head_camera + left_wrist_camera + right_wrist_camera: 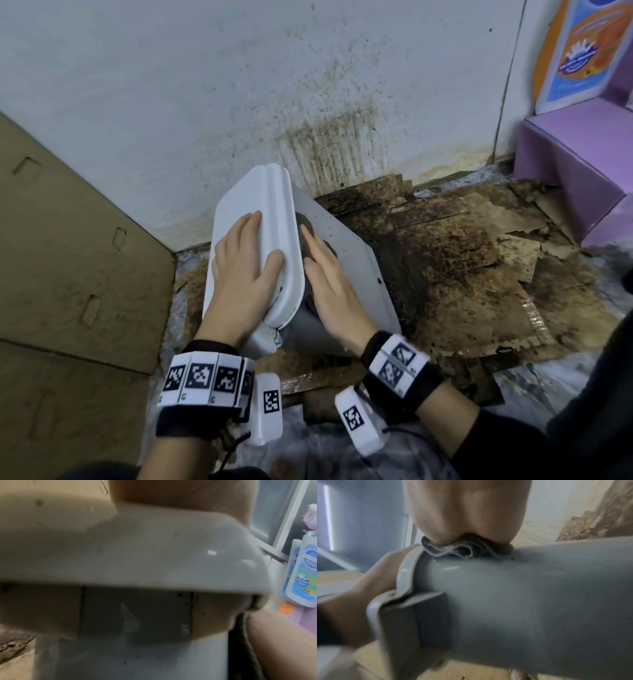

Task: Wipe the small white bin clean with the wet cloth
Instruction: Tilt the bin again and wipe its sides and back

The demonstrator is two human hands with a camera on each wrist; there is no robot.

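Observation:
The small white bin [349, 274] lies tipped on its side on the floor, its closed lid [274, 192] facing left. My left hand [239, 263] rests flat on the lid, fingers spread and thumb along the rim. My right hand [329, 284] presses a dark wet cloth [330, 248] against the bin's upturned side with straight fingers. In the right wrist view the folded cloth [462, 551] is squashed under my palm [467, 513] on the bin's grey-white wall [522, 601]. The left wrist view shows the lid [154, 555] up close and blurred.
A large cardboard box [68, 240] stands to the left. Behind the bin is a white wall with a brown stain [325, 137]. Soiled cardboard sheets [445, 257] cover the floor to the right. A purple box [575, 164] and a blue bottle [582, 51] sit at far right.

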